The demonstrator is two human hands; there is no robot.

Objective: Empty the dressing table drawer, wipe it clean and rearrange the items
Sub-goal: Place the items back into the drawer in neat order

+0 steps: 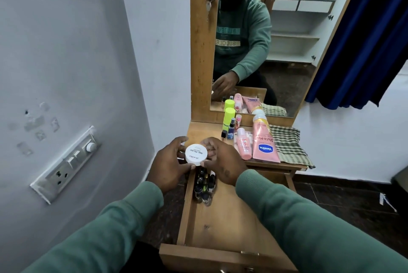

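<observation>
White round tub [196,154], label NAIL POLISH facing up: held in the air over the back end of the open drawer [223,228], just in front of the surface [199,131] edge.

Left grip [170,165]: grasping the tub's left rim, fingers curled over the far side, thumb at the near lower edge. Partly closed, not clenched tight.

Right grip [220,162]: grasping the tub's right rim, fingertips on the far right side, thumb at the near lower right. Same partial closure. 2 grips on 1 tub, green sleeves on both arms.

Directly below the tub, at the back left of the drawer: cluster of small dark bottles [204,185], upright, packed together, count not readable.

On the surface, right of the tub: pink bottle [244,145] lying flat, touching a pink Vaseline tube [265,147], cap end toward the mirror [287,52]. Behind them a tall bottle with a lime cap [228,118], upright, plus a few smaller bottles too small to tell apart. Checked cloth [288,144] folded at the right end, draped past the edge.

Left wall: switch panel [66,164]. Upper right: blue curtain [364,41].
</observation>
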